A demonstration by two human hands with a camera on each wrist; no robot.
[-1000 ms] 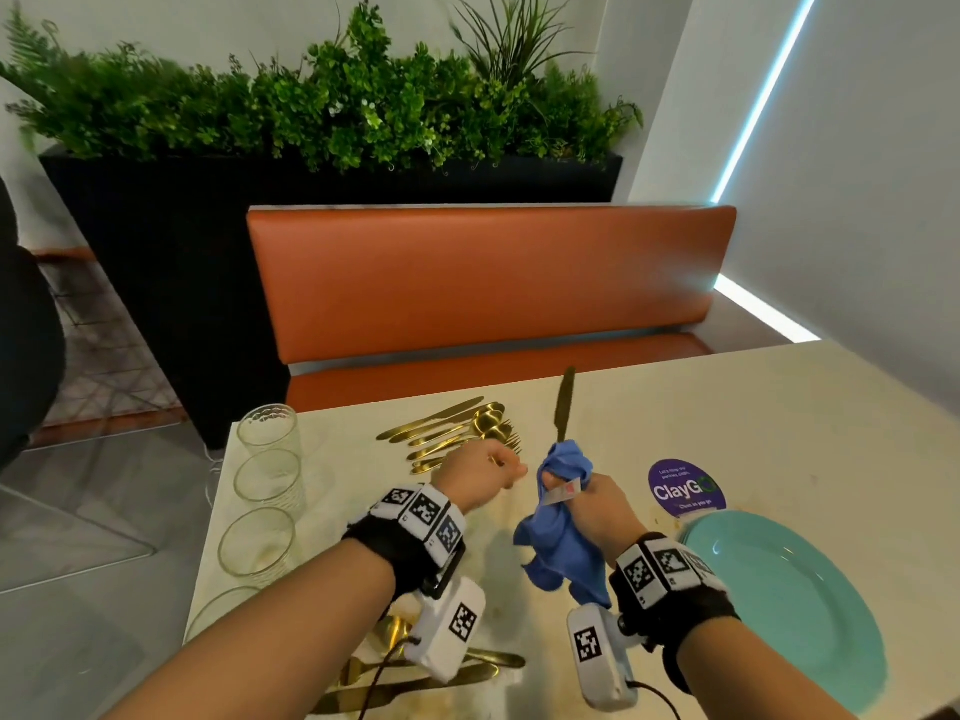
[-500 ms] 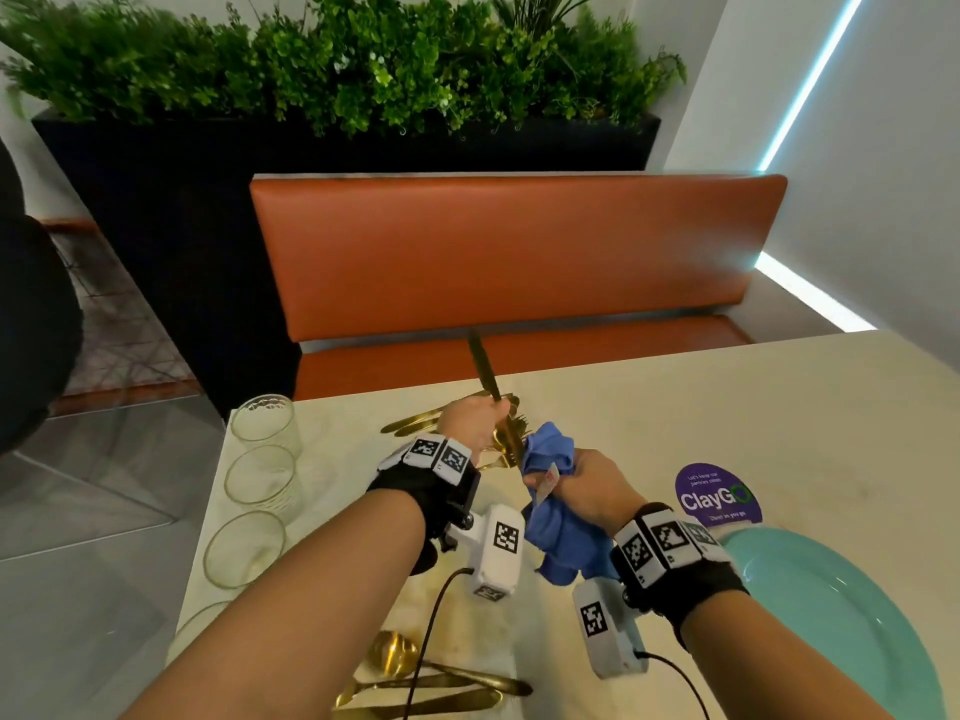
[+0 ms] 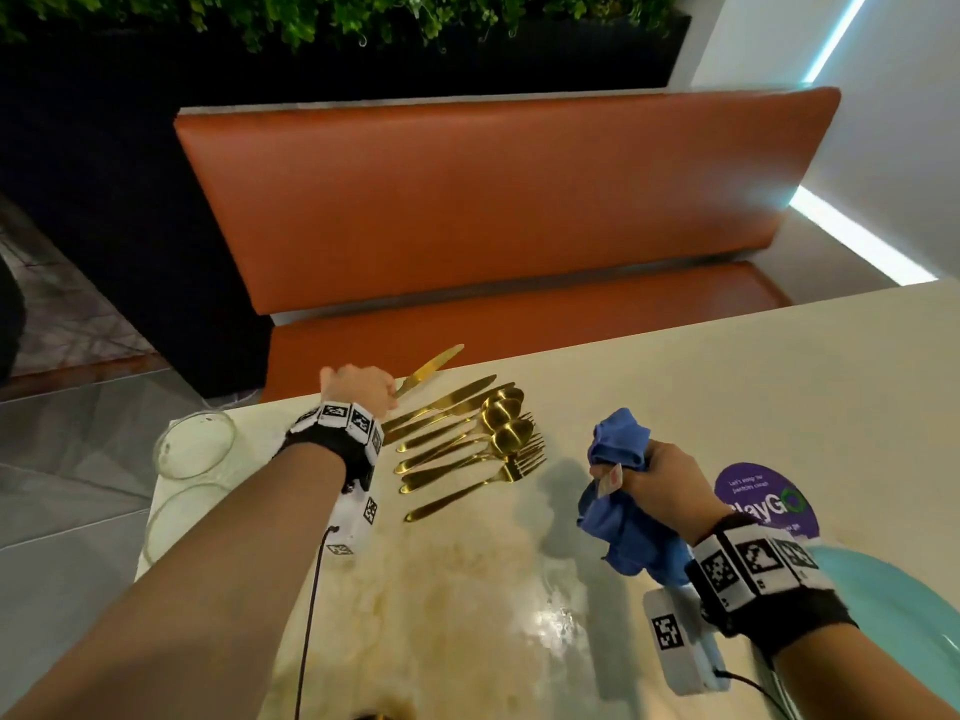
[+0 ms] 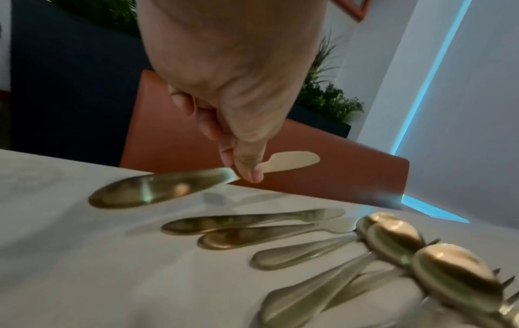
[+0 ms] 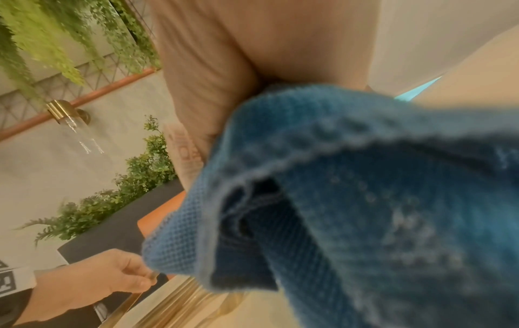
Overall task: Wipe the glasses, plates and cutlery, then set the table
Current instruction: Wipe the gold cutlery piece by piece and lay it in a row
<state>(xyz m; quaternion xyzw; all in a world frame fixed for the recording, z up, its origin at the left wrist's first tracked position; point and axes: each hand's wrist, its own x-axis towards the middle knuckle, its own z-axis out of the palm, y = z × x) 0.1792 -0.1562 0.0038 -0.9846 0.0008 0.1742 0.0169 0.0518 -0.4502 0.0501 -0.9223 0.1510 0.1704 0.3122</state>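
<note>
Left hand (image 4: 233,73) fingers (image 4: 247,165) pinching gold knife (image 4: 157,188) above table (image 4: 70,255), gold cutlery row (image 4: 323,248) beside, orange bench (image 4: 337,175) behind

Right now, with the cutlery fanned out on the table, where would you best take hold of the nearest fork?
Probably by the handle end of the nearest fork, coming from the person's left. That end lies free on the table, while its tines sit tucked against the other forks and the spoons. The left hand is busy pinching a knife.
</note>
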